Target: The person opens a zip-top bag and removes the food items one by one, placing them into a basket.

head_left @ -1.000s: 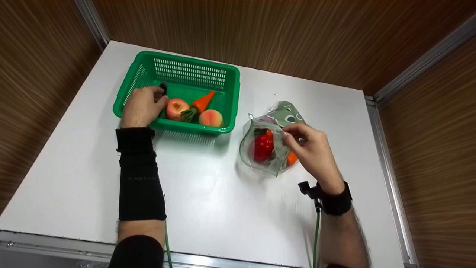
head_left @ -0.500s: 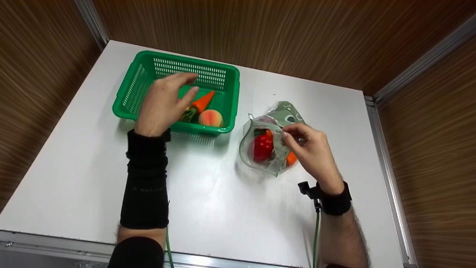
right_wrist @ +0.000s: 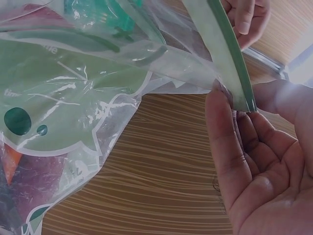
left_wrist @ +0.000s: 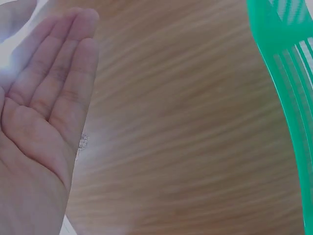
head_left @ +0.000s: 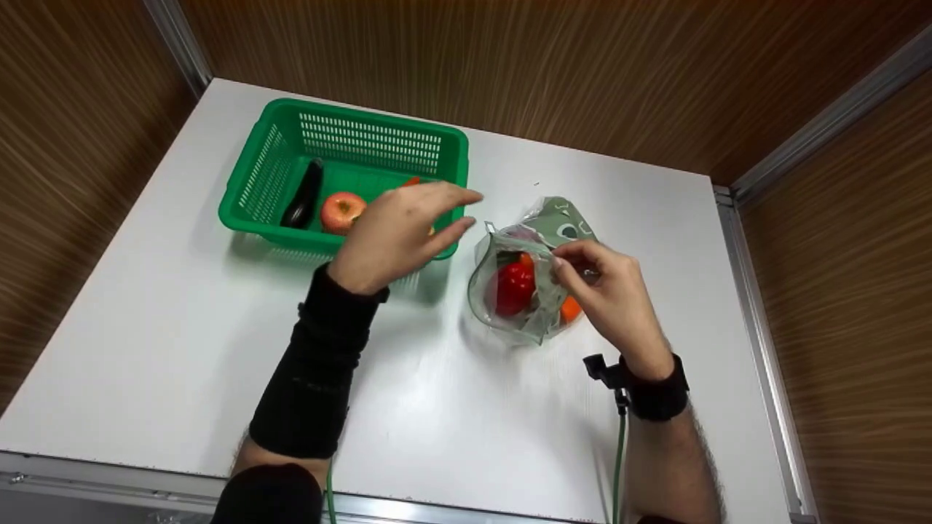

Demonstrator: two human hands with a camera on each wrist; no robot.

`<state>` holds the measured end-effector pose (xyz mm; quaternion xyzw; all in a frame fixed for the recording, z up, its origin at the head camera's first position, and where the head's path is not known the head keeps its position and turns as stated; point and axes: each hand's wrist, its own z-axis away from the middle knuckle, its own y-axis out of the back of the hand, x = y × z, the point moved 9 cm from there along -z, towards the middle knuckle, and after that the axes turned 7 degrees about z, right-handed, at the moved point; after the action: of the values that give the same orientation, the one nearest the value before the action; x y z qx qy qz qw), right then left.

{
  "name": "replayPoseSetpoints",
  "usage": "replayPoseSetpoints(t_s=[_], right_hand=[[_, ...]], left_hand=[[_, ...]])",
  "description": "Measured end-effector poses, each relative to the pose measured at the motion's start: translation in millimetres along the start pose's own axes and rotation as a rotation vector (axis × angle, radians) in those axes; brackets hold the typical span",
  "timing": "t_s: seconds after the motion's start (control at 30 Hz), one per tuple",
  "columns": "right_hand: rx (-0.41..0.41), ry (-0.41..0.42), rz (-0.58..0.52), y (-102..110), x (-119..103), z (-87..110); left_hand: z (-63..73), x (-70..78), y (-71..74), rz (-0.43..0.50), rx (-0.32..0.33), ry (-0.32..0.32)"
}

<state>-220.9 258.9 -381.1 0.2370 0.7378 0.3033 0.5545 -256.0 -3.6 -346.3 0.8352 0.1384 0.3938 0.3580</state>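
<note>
Your two bare hands work above a white worktop (head_left: 451, 437). Your left hand (head_left: 397, 233) is over the near right corner of one green plastic basket (head_left: 371, 120), fingers extended and thumb spread apart, fingertips past the rim and near one clear zip bag (head_left: 546, 287). Your right hand (head_left: 608, 291) pinches the green-edged mouth of that bag between thumb and forefinger; the bag gapes toward your left.

Through the bag's film you have one red bell pepper (head_left: 515, 287), one orange piece (head_left: 571, 309) low on the right side, and something purple (right_wrist: 41, 183) too blurred to count. In the basket are one eggplant (head_left: 303, 196), one apple (head_left: 342, 211) beside it, and one orange tip (head_left: 412, 181) showing behind your left hand, which hides that corner.

The basket sits close to the far edge, left of centre. A narrow strip of worktop separates it from the bag. Wider white surface runs from the bag to the right edge, and the broadest stretch lies toward you, crossed by your forearms.
</note>
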Motion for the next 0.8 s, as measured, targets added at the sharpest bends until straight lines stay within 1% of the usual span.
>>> replayPoseSetpoints(t_s=[0.13, 0.27, 0.4, 0.5, 0.6, 0.7, 0.8], right_hand=[[0.001, -0.001, -0.005, 0, 0, -0.1], [0.007, -0.002, -0.005, 1, 0, 0.0], [0.013, 0.002, -0.014, 1, -1, 0.5], [0.014, 0.005, -0.020, 1, -2, 1.0], [0.011, 0.006, -0.016, 0, -3, 1.3], [0.010, 0.011, -0.008, 0, -3, 1.2], [0.012, 0.013, 0.002, 1, -3, 1.2]], left_hand=[[-0.3, 14.6, -13.2, 0.003, -0.040, -0.049], [-0.6, 25.1, -25.5, 0.011, -0.078, -0.079], [-1.6, 33.6, -39.8, 0.032, -0.131, -0.120], [-3.3, 37.2, -51.2, 0.057, -0.180, -0.139], [-5.0, 37.5, -60.1, 0.059, -0.217, -0.132], [-6.1, 36.6, -66.4, 0.054, -0.244, -0.121], [-6.1, 37.0, -69.8, 0.050, -0.261, -0.124]])
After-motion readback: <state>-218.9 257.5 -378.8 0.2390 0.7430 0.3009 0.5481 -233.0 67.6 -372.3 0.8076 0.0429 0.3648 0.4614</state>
